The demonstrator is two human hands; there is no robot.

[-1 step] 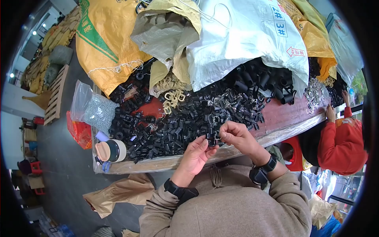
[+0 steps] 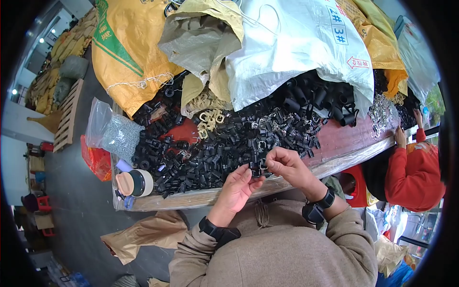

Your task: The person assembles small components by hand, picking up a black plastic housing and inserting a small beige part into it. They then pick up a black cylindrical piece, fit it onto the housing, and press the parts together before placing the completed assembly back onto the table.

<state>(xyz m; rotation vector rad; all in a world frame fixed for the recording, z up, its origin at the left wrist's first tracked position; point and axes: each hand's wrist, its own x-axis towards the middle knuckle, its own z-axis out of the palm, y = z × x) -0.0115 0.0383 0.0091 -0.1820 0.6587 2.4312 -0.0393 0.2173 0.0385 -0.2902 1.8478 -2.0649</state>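
Observation:
In front of my chest, over the table's near edge, both hands are close together. My left hand (image 2: 237, 189) grips a small black plastic part (image 2: 255, 167) between thumb and fingertips. My right hand (image 2: 288, 166) is closed in a pinch on a small bent metal clip (image 2: 263, 165), right against the black part. Whether the clip is seated in it is too small to tell. Just beyond my fingers spreads a heap of similar small black parts (image 2: 210, 160). Silvery metal clips (image 2: 275, 122) lie among them.
Large black tubes (image 2: 318, 98) spill from a white woven sack (image 2: 296, 52). Cream-coloured rings (image 2: 208, 123) lie by an open sack. A lidded cup (image 2: 138, 183) and a clear bag of small grey pieces (image 2: 119, 136) stand left. A co-worker in red (image 2: 413, 174) works at right.

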